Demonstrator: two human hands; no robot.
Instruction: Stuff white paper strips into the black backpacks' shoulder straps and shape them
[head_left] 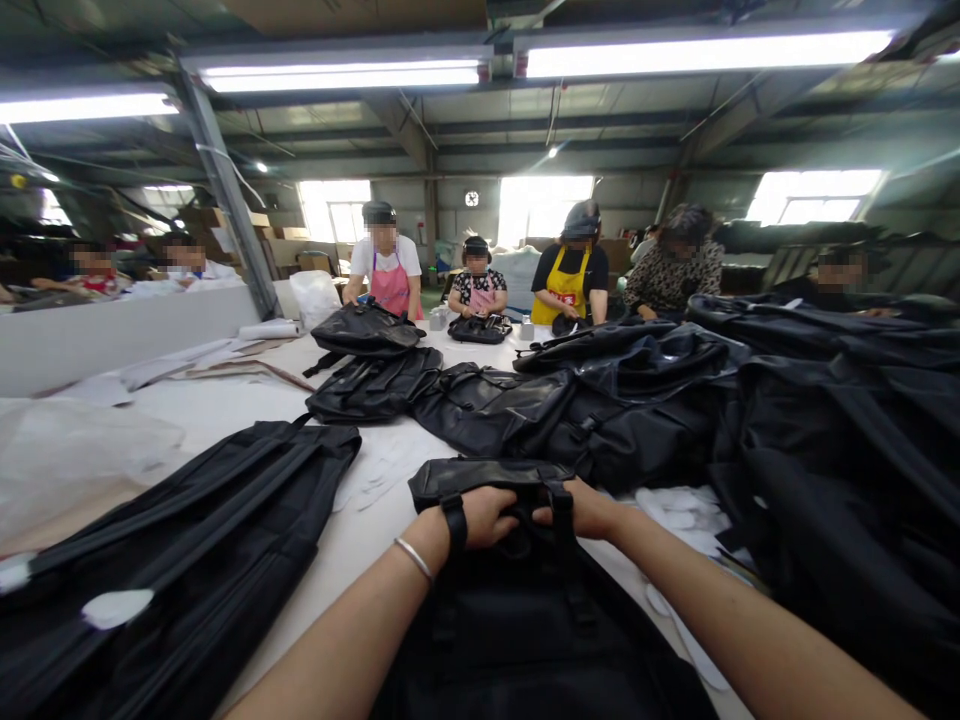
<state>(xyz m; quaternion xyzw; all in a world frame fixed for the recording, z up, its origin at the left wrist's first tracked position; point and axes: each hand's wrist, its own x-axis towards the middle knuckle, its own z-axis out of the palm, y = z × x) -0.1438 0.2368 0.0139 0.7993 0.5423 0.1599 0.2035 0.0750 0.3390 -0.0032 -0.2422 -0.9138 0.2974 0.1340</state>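
Observation:
A black backpack (517, 620) lies on the white table in front of me, its top flap (487, 478) at the far end. My left hand (484, 515) reaches under a strap at the flap, its fingers curled at the bag's opening. A black strap (453, 522) crosses over that wrist, beside a silver bangle (414, 558). My right hand (581, 508) is at the right buckle strap (561, 505), fingers bent around the flap's edge. Both hands' fingertips are partly hidden in the dark fabric.
Another black backpack (225, 520) lies to my left, with a white paper piece (118, 608) on it. More black bags (645, 420) are piled ahead and to the right. White scraps (686, 515) lie beside my right arm. Several co-workers, one in a yellow apron (568, 283), stand across the table.

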